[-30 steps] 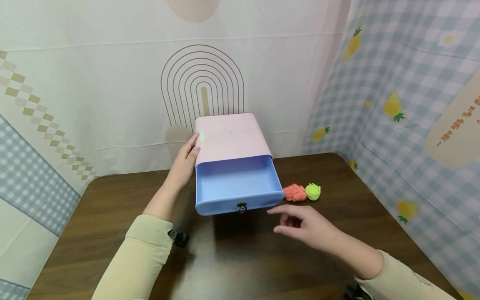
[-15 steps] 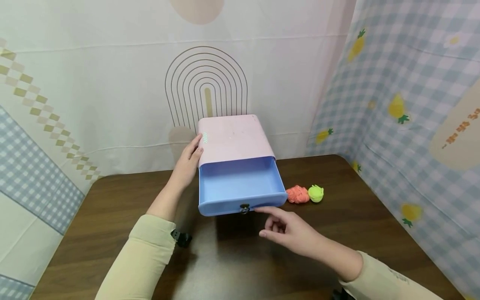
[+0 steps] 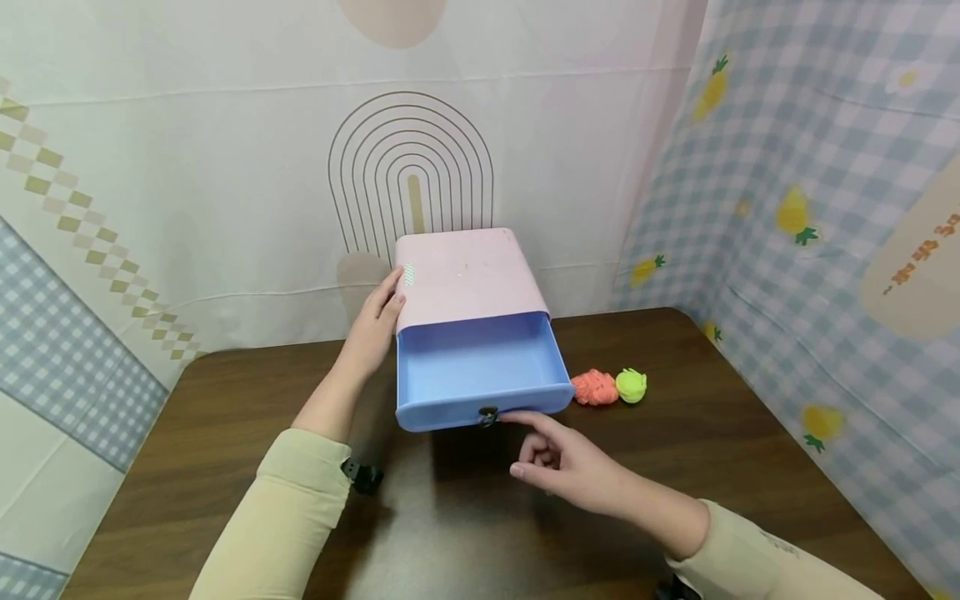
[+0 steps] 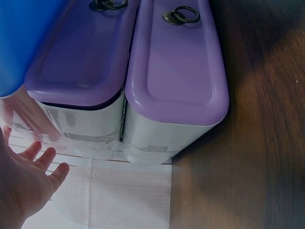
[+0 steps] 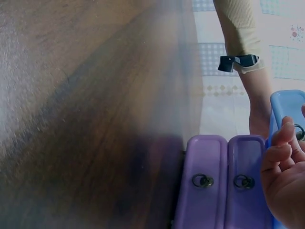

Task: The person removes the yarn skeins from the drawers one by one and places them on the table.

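A chest of drawers with a pink top (image 3: 468,279) stands on the table. Its upper blue drawer (image 3: 442,415) is pulled out, with nothing seen inside. My left hand (image 3: 371,333) rests against the chest's left side, fingers extended. At the drawer front, my right hand (image 3: 577,471) has its index finger stretched out beside the metal ring pull (image 3: 488,416), seemingly touching it. The thumb stands apart and the other fingers are bent. Below, two purple drawers (image 4: 183,62) with ring pulls are closed, as the wrist views show.
Right of the chest lie a crinkled coral-red bundle (image 3: 595,388) and a small lime-green ball-like thing (image 3: 632,386). The brown wooden table (image 3: 247,392) reaches to a patterned cloth (image 3: 225,183) hung behind and at the sides.
My right hand has moved left, from beyond the drawer's right corner to the ring pull. The left hand stays on the chest, and the drawer shows no clear shift.
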A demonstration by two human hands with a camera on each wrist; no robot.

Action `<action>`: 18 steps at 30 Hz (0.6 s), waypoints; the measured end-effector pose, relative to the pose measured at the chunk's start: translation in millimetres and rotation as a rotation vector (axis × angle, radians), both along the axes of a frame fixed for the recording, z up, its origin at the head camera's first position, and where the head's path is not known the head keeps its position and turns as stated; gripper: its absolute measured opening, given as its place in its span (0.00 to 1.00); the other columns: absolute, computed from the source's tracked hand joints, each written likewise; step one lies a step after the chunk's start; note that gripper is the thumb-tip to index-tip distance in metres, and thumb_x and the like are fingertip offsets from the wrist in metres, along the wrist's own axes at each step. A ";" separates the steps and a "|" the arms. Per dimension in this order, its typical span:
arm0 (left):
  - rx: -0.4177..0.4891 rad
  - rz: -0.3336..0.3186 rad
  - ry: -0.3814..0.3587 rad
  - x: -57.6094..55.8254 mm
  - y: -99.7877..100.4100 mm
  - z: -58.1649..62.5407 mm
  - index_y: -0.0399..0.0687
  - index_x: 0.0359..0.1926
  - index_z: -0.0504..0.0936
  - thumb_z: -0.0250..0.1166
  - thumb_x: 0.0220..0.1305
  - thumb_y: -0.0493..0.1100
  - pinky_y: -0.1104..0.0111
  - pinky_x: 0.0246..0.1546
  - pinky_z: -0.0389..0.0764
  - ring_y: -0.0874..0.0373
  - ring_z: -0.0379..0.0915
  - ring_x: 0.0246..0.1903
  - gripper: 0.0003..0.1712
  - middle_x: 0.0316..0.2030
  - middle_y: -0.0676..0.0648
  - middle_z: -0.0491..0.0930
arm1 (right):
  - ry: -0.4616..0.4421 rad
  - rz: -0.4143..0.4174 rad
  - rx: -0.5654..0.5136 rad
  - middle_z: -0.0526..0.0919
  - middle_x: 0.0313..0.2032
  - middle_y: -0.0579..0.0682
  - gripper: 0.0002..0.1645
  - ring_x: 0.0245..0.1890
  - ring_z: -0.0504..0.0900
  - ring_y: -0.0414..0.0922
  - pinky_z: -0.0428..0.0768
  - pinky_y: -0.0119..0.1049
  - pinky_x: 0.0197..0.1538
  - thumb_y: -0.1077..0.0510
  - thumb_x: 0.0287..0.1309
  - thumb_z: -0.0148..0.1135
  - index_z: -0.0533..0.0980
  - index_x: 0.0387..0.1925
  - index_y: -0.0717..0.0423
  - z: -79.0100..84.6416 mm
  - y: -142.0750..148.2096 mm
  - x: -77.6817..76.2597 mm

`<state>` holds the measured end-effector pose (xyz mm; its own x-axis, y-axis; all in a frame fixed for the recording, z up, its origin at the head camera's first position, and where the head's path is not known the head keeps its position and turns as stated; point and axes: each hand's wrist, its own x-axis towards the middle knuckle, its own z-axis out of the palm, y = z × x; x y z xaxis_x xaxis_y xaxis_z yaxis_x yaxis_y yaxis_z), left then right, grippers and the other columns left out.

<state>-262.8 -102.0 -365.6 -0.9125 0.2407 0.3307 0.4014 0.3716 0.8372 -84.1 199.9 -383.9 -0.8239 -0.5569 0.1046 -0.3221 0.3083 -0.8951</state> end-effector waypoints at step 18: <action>0.003 -0.005 0.006 1.0 0.3 2.0 0.60 0.78 0.54 0.44 0.77 0.59 0.45 0.71 0.49 0.46 0.44 0.75 0.33 0.76 0.42 0.50 | -0.132 -0.010 -0.056 0.76 0.26 0.45 0.30 0.19 0.71 0.36 0.75 0.31 0.25 0.56 0.68 0.61 0.64 0.68 0.56 -1.1 -12.6 -0.8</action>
